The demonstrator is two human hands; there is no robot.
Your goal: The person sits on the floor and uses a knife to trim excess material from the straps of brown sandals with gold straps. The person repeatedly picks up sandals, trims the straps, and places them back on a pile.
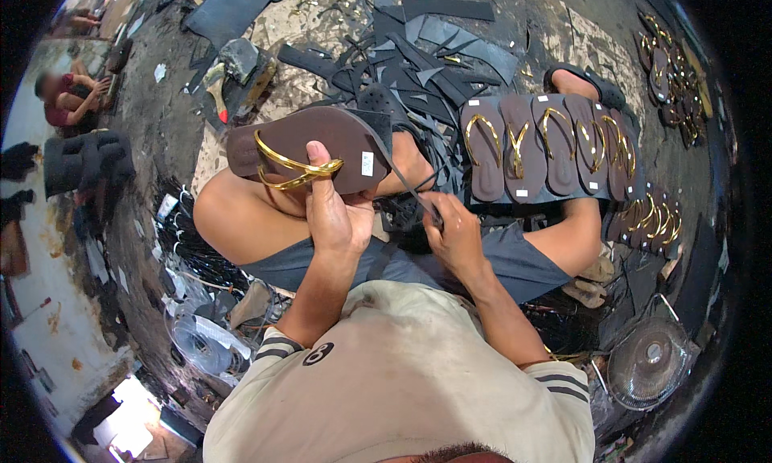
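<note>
The left hand (342, 218) grips a brown sandal (296, 133) above the crossed legs, thumb over its gold strap; the right hand (454, 234), fingers curled, holds a thin dark strip (412, 189); a fan (650, 362) stands nearby; black scraps (430, 65) litter the stained floor (318, 20); another person (71, 101) is far left.

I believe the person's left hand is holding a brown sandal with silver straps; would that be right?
Not quite: the straps are gold, not silver, as the head view shows. The left hand is indeed holding a brown sandal.
</note>
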